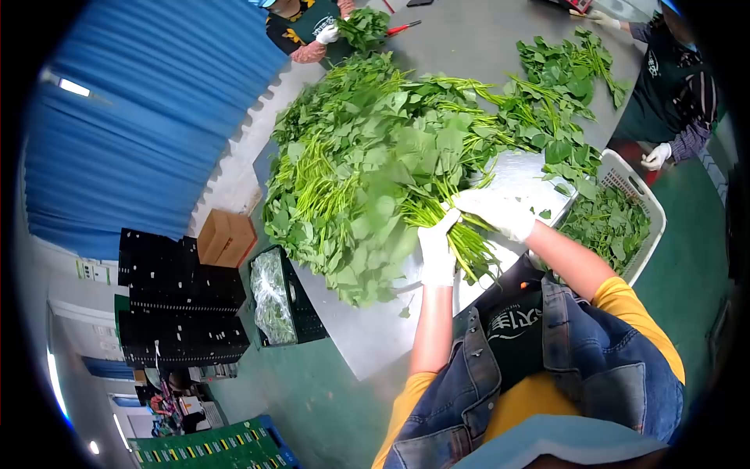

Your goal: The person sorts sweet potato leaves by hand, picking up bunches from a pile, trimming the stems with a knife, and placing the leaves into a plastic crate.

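My left hand [437,254] is shut around the green stems of a bunch [472,250]. The fingers wrap the stems and the thumb points up. My right hand [498,213] lies on top of the same bunch, just beside my left hand. Its fingers bend over the stems, but I cannot tell if they squeeze. Both hands wear white gloves.

The bunch is at the near edge of the table [355,332], right in front of me. Its leaves fan out to the left and its stem ends stick out past my hands toward me.

Behind the bunch is a big pile [351,148] of the same leafy greens. It covers most of the table.

To my right, a white basket [637,186] stands against the table, with loose leaves [605,225] in it.

To my left, on the green floor, is a black crate [306,316] with bagged greens inside. Near it are a brown box [226,237] and a stack [180,293] of black trays.

Across the table, a person's gloved hand [328,34] holds some greens. At the right, another person's gloved hand [655,156] hangs near the basket.
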The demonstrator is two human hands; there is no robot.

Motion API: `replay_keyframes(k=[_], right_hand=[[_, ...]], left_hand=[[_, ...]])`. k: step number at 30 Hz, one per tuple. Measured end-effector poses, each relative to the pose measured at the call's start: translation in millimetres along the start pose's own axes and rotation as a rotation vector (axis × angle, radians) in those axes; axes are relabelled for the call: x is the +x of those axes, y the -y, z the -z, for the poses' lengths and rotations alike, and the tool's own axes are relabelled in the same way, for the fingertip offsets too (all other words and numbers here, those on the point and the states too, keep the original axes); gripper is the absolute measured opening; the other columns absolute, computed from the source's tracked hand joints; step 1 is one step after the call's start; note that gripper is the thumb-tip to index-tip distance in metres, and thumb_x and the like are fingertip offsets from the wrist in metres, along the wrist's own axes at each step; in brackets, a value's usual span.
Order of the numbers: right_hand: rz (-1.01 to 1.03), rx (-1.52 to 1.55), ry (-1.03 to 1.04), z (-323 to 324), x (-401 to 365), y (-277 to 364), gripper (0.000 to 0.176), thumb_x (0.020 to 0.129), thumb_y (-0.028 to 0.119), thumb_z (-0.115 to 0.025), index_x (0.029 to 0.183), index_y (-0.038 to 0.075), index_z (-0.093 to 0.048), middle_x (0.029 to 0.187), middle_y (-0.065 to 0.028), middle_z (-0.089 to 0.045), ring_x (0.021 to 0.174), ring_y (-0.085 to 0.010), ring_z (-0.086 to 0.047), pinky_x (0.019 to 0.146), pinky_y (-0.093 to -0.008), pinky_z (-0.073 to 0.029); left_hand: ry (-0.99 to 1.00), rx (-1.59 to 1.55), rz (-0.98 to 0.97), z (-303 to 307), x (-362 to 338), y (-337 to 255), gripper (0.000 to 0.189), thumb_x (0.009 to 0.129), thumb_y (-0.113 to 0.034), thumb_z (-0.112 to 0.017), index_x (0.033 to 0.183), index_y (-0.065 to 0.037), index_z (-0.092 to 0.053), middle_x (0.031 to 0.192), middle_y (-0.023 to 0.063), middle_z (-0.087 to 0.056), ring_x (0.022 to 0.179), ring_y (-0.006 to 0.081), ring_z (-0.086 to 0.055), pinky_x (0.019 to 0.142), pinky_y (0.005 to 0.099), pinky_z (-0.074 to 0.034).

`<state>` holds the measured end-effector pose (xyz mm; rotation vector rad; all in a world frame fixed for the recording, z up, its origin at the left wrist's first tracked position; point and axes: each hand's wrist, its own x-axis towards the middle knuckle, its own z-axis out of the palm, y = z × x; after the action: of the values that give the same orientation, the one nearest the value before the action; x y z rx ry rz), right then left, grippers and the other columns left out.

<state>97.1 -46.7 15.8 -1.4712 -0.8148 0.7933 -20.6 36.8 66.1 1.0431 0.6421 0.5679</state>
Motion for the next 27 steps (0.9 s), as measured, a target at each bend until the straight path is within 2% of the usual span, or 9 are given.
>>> replay_keyframes(k=[6, 8, 11, 14, 15, 16, 21, 24, 27], right_hand=[[-0.165, 0.669, -0.093, 22.3, -26.2, 24.4, 0.019, 0.087, 0.017, -0.058, 0.093, -0.001, -0.061, 0.085, -0.0065, -0.063, 0.076, -0.0128, -0.058, 0.072, -0.0249, -0.046], [-0.037, 0.529, -0.170, 49.4, -50.3, 19.2, 0.018, 0.087, 0.016, -0.058, 0.090, -0.002, -0.060, 0.080, -0.0080, -0.061, 0.071, -0.0148, -0.057, 0.070, -0.0259, -0.046], [-0.123, 0.484, -0.314, 113.5, -100.0, -3.1, 0.014, 0.084, 0.012, -0.059, 0.079, -0.001, -0.060, 0.072, -0.0050, -0.058, 0.066, -0.0117, -0.054, 0.065, -0.0246, -0.044], [-0.452, -0.377, -0.119, 212.5, -166.7, -145.9, 0.025, 0.083, 0.015, -0.059, 0.097, -0.005, -0.064, 0.084, -0.0093, -0.068, 0.071, -0.0184, -0.063, 0.066, -0.0285, -0.049], [-0.635, -1.356, -0.105, 203.9, -182.8, -134.0, 0.021, 0.082, 0.016, -0.061, 0.095, 0.001, -0.067, 0.087, -0.0130, -0.068, 0.074, -0.0236, -0.064, 0.069, -0.0323, -0.049], [-0.635, -1.356, -0.104, 200.4, -180.5, -129.2, 0.021, 0.082, 0.016, -0.061, 0.095, 0.001, -0.067, 0.087, -0.0130, -0.068, 0.074, -0.0236, -0.064, 0.069, -0.0323, -0.049], [-0.131, -0.683, -0.526, 126.4, -126.4, -14.4, 0.030, 0.079, 0.015, -0.059, 0.105, 0.001, -0.063, 0.100, -0.0165, -0.063, 0.087, -0.0285, -0.062, 0.080, -0.0321, -0.048], [0.197, -0.442, -0.387, 98.5, -76.3, 1.9, 0.026, 0.083, 0.012, -0.058, 0.107, 0.001, -0.062, 0.096, -0.0101, -0.064, 0.084, -0.0185, -0.060, 0.077, -0.0273, -0.046], [0.324, -0.335, -0.214, 47.1, -38.5, 49.4, 0.025, 0.084, 0.015, -0.058, 0.104, 0.002, -0.064, 0.095, -0.0095, -0.064, 0.085, -0.0171, -0.061, 0.076, -0.0276, -0.047]], left_hand=[[-0.116, -0.115, -0.070, 12.4, 13.2, 20.4, 0.019, 0.073, 0.004, -0.069, 0.087, -0.003, -0.059, 0.078, 0.0033, -0.058, 0.066, 0.0127, -0.056, 0.061, 0.0250, -0.046], [-0.123, -0.153, -0.209, 52.1, 40.2, 53.6, 0.016, 0.075, 0.001, -0.068, 0.088, -0.003, -0.060, 0.077, 0.0025, -0.057, 0.067, 0.0128, -0.055, 0.062, 0.0264, -0.046], [-0.206, -0.313, 0.067, 48.3, 37.2, -0.8, 0.015, 0.078, -0.005, -0.068, 0.091, -0.004, -0.061, 0.078, 0.0015, -0.056, 0.069, 0.0123, -0.054, 0.065, 0.0264, -0.046], [-0.187, -0.217, 0.030, 53.8, 29.9, -6.2, 0.017, 0.081, -0.008, -0.066, 0.097, -0.003, -0.062, 0.081, 0.0020, -0.058, 0.073, 0.0123, -0.055, 0.068, 0.0254, -0.046], [-0.155, -0.184, 0.014, 50.8, 27.3, -6.8, 0.018, 0.082, -0.009, -0.065, 0.098, -0.003, -0.062, 0.082, 0.0024, -0.058, 0.074, 0.0124, -0.055, 0.069, 0.0253, -0.046], [-0.118, -0.010, -0.082, 58.0, 32.0, 5.3, 0.021, 0.082, -0.010, -0.065, 0.101, -0.002, -0.062, 0.083, 0.0024, -0.059, 0.075, 0.0123, -0.055, 0.069, 0.0257, -0.046], [0.073, -0.363, -0.093, 58.9, 29.0, 38.6, 0.022, 0.079, -0.003, -0.065, 0.101, -0.002, -0.061, 0.089, 0.0037, -0.061, 0.078, 0.0132, -0.056, 0.071, 0.0267, -0.047], [0.085, -0.334, -0.139, 49.6, 33.3, 48.5, 0.021, 0.078, 0.002, -0.064, 0.098, -0.003, -0.059, 0.090, 0.0049, -0.061, 0.077, 0.0144, -0.058, 0.071, 0.0266, -0.048], [-0.025, -0.430, 0.162, 14.8, 17.3, 15.0, 0.021, 0.076, 0.005, -0.064, 0.094, -0.004, -0.057, 0.088, 0.0059, -0.061, 0.075, 0.0160, -0.058, 0.068, 0.0273, -0.049]])
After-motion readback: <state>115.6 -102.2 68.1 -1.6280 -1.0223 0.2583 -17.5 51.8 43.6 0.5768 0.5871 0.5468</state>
